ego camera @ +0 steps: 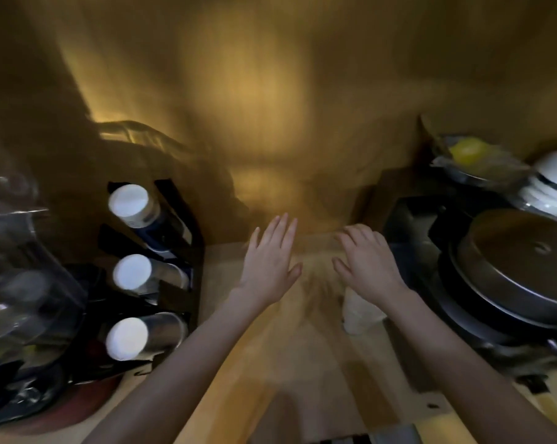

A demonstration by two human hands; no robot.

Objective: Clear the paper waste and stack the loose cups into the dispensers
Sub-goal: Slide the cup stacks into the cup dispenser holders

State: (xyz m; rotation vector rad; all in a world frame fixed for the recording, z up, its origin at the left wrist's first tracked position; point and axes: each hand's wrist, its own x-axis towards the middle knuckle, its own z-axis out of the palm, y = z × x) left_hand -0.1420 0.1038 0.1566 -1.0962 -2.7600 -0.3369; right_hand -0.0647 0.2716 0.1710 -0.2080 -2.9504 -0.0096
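A black cup dispenser rack stands at the left with three tubes, each showing a white cup end: the top one, the middle one and the bottom one. My left hand hovers flat over the wooden counter, fingers spread and holding nothing. My right hand hovers beside it, palm down, fingers apart and empty. A pale white thing, possibly a cup or paper, lies under my right forearm; motion blur hides what it is.
A dark round appliance with a metal lid fills the right side. Behind it are stacked white bowls and a yellow fruit. Clear plastic containers crowd the far left. A wooden wall rises behind.
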